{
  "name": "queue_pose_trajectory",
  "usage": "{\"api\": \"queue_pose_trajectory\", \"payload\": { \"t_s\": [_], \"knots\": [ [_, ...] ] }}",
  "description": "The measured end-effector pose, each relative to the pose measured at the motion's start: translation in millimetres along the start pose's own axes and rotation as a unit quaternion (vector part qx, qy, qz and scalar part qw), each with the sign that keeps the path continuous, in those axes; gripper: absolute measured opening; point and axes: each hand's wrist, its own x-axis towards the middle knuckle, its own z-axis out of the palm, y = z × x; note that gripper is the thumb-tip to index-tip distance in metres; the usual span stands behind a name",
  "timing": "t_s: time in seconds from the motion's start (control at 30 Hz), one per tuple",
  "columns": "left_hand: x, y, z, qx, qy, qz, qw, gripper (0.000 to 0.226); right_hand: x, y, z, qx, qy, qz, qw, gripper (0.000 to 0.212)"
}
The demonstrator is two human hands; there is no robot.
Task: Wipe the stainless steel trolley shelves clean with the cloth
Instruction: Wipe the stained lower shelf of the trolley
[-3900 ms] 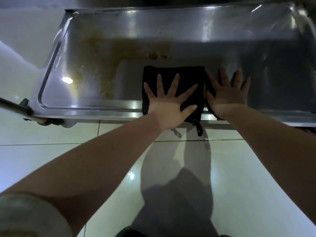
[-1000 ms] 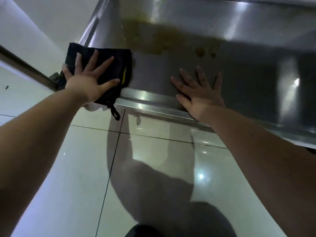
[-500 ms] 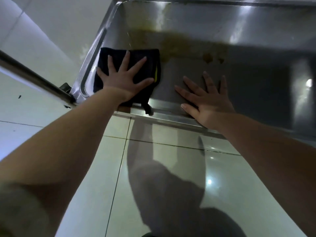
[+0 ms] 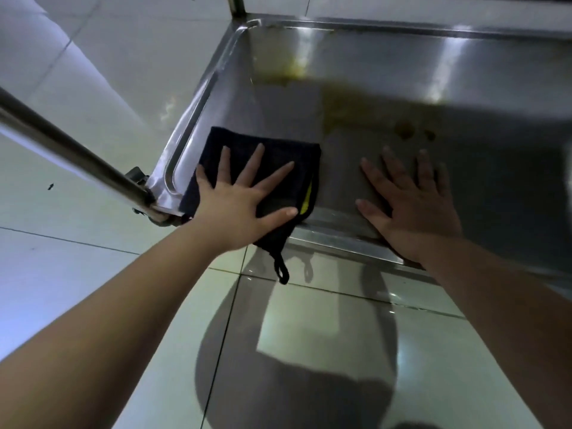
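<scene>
The left hand [image 4: 241,209] lies flat on a dark cloth [image 4: 238,144], fingers straight and spread wide, pressing it down without gripping it. The cloth sits under that palm in the near left corner of the steel trolley shelf [image 4: 402,66]. Its near edge hangs over the shelf's front rim below the heel of the hand, and a small loop [image 4: 281,270] dangles from it over the floor. A yellow strip [image 4: 307,196] shows at the cloth's edge just past the left thumb.

The right hand [image 4: 414,205] rests to the right of the left one, clear of the cloth. It is also released and flat, fingers spread on the bare metal, with its heel on the front rim.

Beyond the fingertips of both hands a brownish-yellow stain [image 4: 346,100] smears across the shelf. Two small dark spots [image 4: 405,130] sit just beyond the right fingertips.

To the left of the left hand a round steel bar [image 4: 71,150] runs down to the shelf's corner, close beside the left wrist. Below both forearms lies the pale tiled floor [image 4: 93,274], with the person's shadow [image 4: 294,366] on it.
</scene>
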Motion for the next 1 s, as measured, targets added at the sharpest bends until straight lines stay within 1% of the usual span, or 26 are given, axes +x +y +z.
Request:
{"api": "queue_pose_trajectory", "payload": {
  "t_s": [0.1, 0.27, 0.3, 0.4, 0.47, 0.53, 0.63, 0.77, 0.9, 1.0],
  "knots": [
    [6, 1, -1, -0.002, 0.002, -0.007, 1.000, 0.072, -1, -1, 0, -0.019, -0.003, 0.001, 1.000, 0.066],
    [94, -1, -15, -0.007, 0.038, -0.047, 0.998, 0.076, -2, 0, 1, -0.017, -0.001, -0.001, 1.000, 0.067],
    [113, -4, -20, -0.015, 0.038, -0.066, 0.997, 0.077, -2, 1, 1, -0.015, -0.003, -0.002, 1.000, 0.067],
    [147, -13, -36, -0.034, -0.003, -0.116, 0.993, 0.081, -1, 1, 1, -0.010, -0.006, -0.003, 1.000, 0.066],
    [150, -13, -40, -0.032, -0.015, -0.119, 0.992, 0.081, -1, 0, 1, -0.008, -0.007, -0.003, 1.000, 0.066],
    [136, -15, -35, -0.016, 0.002, -0.103, 0.995, 0.081, -1, 0, 0, -0.008, -0.008, -0.004, 1.000, 0.067],
    [112, -40, -23, -0.012, 0.036, -0.067, 0.997, 0.078, -1, 0, 1, -0.013, -0.007, -0.007, 1.000, 0.068],
    [104, -64, -32, 0.012, 0.032, -0.062, 0.997, 0.082, -2, -2, 1, -0.008, -0.006, -0.003, 1.000, 0.069],
    [111, -48, -27, 0.024, 0.039, -0.077, 0.996, 0.084, -2, -2, -1, -0.016, -0.006, -0.003, 1.000, 0.069],
    [123, -30, -27, 0.004, 0.022, -0.085, 0.996, 0.083, -2, -3, 0, -0.013, -0.008, -0.010, 1.000, 0.068]
  ]
}}
